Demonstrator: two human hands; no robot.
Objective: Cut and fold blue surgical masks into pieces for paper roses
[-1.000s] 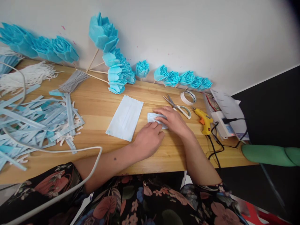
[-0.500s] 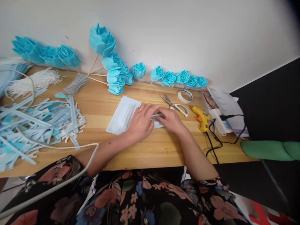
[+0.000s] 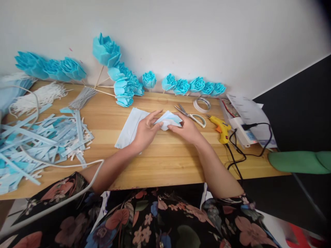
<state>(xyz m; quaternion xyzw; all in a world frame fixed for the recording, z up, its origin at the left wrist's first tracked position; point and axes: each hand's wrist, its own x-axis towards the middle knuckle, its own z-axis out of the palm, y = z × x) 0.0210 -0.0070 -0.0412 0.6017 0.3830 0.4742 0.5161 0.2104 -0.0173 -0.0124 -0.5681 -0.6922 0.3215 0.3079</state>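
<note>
Between my two hands is a small folded piece of pale blue mask fabric (image 3: 168,120), raised a little off the table. My left hand (image 3: 148,130) pinches its left corner between thumb and fingers. The right edge is gripped by my right hand (image 3: 186,128), thumb in front and fingers behind. Partly under my left hand lies a flat stack of light blue pleated sheets (image 3: 128,128). Just behind my right hand rest scissors (image 3: 191,116) with white handles, their blades pointing up and left.
Blue fabric flowers (image 3: 106,51) on sticks line the wall. Cut strips (image 3: 38,137) heap at left, near white cords (image 3: 41,97) and grey wires (image 3: 82,98). A tape roll (image 3: 202,104), yellow glue gun (image 3: 219,128) and power strip (image 3: 243,131) stand right. A white cable (image 3: 77,203) crosses my left arm.
Both hands have lifted the fabric piece, which now shows folded between them. My left hand has shifted left and tilted upright. The whole view has moved slightly.
</note>
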